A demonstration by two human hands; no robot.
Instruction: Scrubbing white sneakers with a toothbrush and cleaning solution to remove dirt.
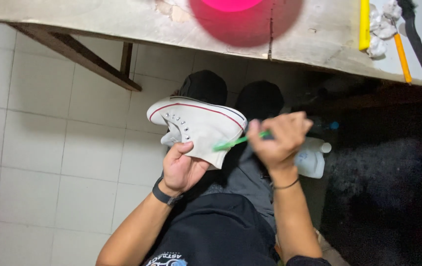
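A white high-top canvas sneaker with a red and dark stripe along its sole is held sideways over my lap. My left hand grips it from below at the ankle opening, thumb on the canvas. My right hand is closed around a green toothbrush, whose head touches the heel side of the sneaker. A dark band sits on my left wrist and a thin one on my right.
A worn table edge runs across the top, with a pink bowl, yellow sticks and crumpled white paper. A white plastic bottle lies by my right knee. White floor tiles spread left; a dark mat lies right.
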